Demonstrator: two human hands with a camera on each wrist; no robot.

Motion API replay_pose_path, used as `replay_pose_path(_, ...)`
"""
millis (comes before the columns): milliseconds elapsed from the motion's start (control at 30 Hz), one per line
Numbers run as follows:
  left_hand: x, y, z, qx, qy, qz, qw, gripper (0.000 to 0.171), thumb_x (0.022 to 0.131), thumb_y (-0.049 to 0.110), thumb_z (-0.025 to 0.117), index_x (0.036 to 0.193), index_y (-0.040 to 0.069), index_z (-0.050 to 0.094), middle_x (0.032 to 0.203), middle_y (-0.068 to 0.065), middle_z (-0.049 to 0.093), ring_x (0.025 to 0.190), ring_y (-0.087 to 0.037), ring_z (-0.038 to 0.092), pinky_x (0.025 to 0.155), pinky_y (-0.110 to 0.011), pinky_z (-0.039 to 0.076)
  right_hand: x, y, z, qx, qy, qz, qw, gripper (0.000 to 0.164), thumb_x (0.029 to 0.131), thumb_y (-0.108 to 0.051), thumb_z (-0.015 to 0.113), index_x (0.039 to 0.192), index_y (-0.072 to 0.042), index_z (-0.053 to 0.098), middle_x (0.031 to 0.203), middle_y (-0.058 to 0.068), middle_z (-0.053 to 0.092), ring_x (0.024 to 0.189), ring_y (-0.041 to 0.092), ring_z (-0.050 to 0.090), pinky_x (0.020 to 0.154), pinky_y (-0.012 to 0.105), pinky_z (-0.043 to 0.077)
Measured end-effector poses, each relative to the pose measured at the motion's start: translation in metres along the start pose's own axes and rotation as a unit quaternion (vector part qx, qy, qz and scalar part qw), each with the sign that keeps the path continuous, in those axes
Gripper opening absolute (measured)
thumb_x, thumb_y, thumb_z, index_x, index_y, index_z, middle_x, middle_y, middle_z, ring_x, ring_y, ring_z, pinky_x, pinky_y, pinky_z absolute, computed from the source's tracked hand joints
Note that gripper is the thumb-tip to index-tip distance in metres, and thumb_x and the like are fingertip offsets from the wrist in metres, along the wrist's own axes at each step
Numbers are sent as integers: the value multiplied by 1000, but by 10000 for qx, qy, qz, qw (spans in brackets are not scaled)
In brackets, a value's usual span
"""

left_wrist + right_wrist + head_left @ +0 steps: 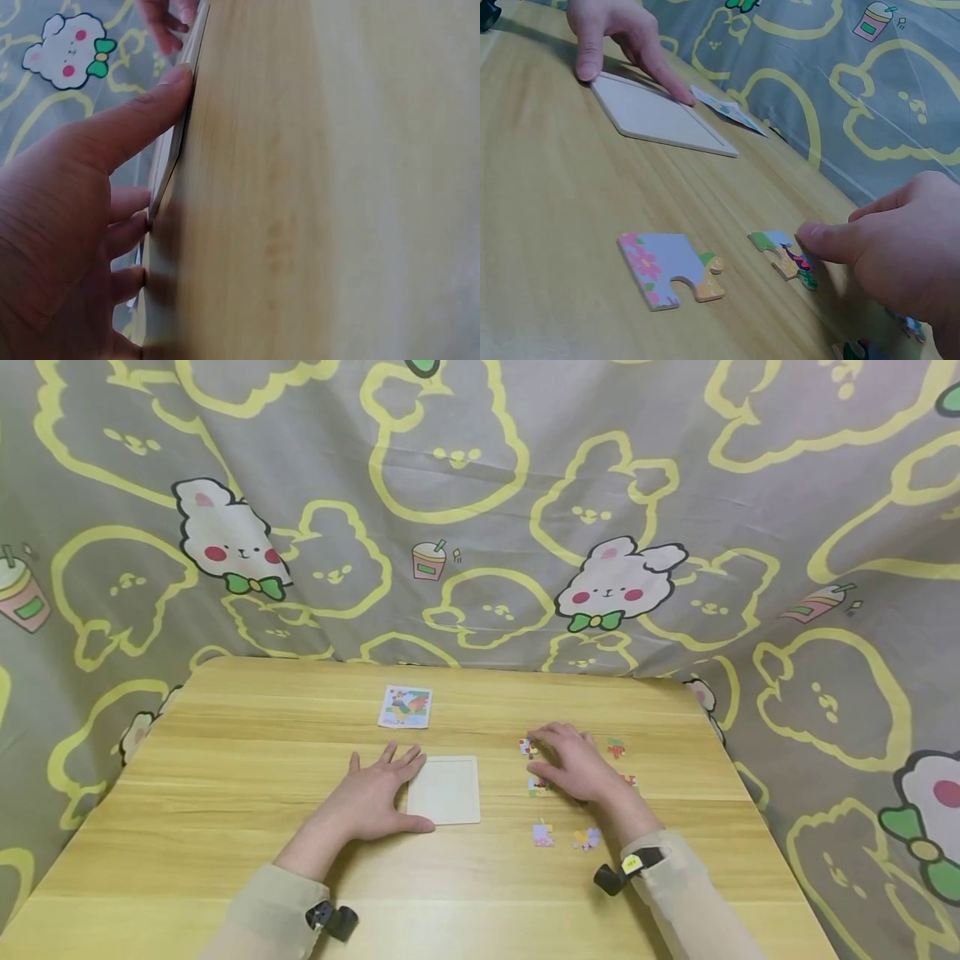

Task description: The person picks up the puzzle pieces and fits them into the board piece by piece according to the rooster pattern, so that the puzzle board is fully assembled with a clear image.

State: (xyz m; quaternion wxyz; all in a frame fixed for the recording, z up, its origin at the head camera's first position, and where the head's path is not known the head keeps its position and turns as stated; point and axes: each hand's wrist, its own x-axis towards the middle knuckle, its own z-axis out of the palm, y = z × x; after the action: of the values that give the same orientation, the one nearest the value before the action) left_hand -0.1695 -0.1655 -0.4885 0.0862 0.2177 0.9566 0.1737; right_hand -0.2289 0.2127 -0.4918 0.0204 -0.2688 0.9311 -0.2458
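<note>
White board [446,791], one, left hand [374,798] wide-fingered against it, puzzle pieces [542,837], six-plus, right hand [577,766] among them, thumb apart.

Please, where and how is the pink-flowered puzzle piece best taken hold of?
I would pinch the puzzle piece from above, thumb on its straight, flowered edge facing the person, finger on the opposite, tabbed edge. It lies flat on the table, and the straight edge should offer steady contact, whereas a notch breaks another side.

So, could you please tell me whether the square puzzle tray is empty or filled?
Empty: the tray shows only its bare pale surface, and puzzle pieces lie on the table.
</note>
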Motion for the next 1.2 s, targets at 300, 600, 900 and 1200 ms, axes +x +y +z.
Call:
replay_pose_path(300,0,1,-2,-112,-132,-68,9998,116,76,82,75,163,13,43,171,-3,33,159,-40,18,108,-88,6,9,7,1,194,-99,111,9997,49,100,-33,76,142,-10,67,131,1,60,123,25,54,91,46,31)
replay_pose_path(600,1,1,-4,-147,-248,-88,9995,117,76,82,74,164,13,41,172,-4,30,159,-41,16,107,-89,5,13,5,-1,740,-131,370,9965,40,98,-28,80,131,-12,66,125,-2,64,118,25,59,103,52,30)
replay_pose_path(900,1,2,-6,-146,-198,-79,9997,116,77,82,74,164,11,42,171,-7,31,158,-42,18,106,-89,5,13,6,3,623,41,215,9978,37,97,-24,81,130,-11,71,111,-4,69,96,16,61,93,43,48)
replay_pose_path(1200,2,2,-5,-138,-199,-50,9997,116,77,82,74,164,11,42,171,-6,32,158,-41,18,106,-90,6,11,2,-2,-406,28,-357,9985,38,97,-20,79,132,-5,72,122,3,71,109,23,69,99,57,42)
